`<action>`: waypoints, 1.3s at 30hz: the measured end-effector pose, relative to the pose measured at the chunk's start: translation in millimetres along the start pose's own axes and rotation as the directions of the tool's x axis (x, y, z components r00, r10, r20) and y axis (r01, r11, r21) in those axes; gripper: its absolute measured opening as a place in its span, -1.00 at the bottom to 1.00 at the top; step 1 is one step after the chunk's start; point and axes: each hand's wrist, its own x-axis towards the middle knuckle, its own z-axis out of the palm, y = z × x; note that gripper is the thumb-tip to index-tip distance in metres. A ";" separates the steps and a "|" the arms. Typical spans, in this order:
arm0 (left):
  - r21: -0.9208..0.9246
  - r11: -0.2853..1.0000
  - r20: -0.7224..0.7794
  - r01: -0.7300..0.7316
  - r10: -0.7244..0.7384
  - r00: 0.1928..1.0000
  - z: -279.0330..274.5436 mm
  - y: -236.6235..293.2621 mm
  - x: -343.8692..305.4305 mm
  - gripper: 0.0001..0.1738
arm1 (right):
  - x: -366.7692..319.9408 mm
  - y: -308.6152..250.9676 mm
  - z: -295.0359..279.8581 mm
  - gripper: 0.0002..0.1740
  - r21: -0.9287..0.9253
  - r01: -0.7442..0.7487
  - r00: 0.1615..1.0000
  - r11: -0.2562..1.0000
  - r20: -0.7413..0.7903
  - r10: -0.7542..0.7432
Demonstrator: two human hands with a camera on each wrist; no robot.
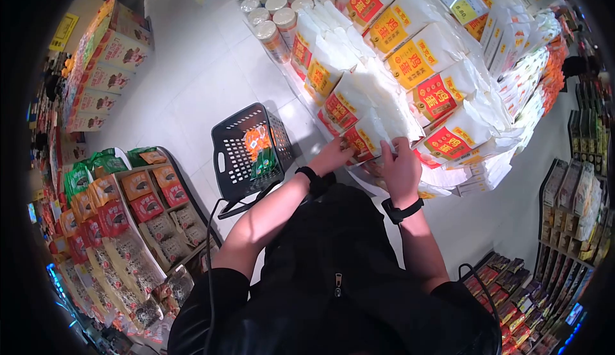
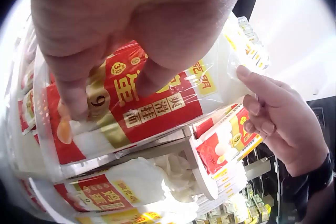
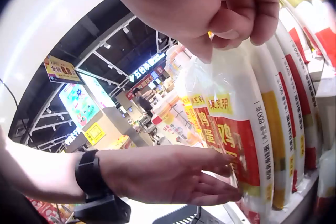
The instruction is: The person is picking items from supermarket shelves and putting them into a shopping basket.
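Note:
A white noodle pack with a red label (image 1: 360, 142) stands at the near edge of the stacked display. The left hand (image 1: 332, 155) lies against its front, fingers nearly straight on the label in the right wrist view (image 3: 170, 174). In the left wrist view this hand (image 2: 126, 29) covers part of the red label (image 2: 152, 103). My right hand (image 1: 402, 169) pinches the pack's clear plastic end between thumb and curled fingers, seen in the left wrist view (image 2: 278, 119). Seen from the right wrist, that hand (image 3: 231, 14) is at the pack's top (image 3: 226, 77).
A dark basket (image 1: 250, 153) with orange and green packets stands on the floor to the left. More noodle packs (image 1: 423, 60) rise in tiers behind the hands, with lidded canisters (image 1: 275, 6) beyond. Snack shelves (image 1: 144, 227) are at lower left, other shelves (image 1: 570, 220) at right.

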 end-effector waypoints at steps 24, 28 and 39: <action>0.630 0.673 -0.649 0.386 0.183 0.739 -195.3 -226.3 -414.7 -0.27 | -42.2 -137.6 31.7 -0.84 -0.049 0.158 0.987 0.986 0.010 -0.158; 0.756 0.591 -0.509 0.283 0.257 0.822 -217.1 -233.9 -403.0 -0.17 | -80.1 -204.9 70.7 -0.83 -0.062 0.223 0.941 0.973 0.276 -0.198; 0.463 0.833 -0.598 0.303 0.040 0.801 -232.4 -208.7 -390.5 -0.08 | -144.2 -248.2 164.7 -0.83 0.108 0.564 0.567 0.819 0.671 -0.479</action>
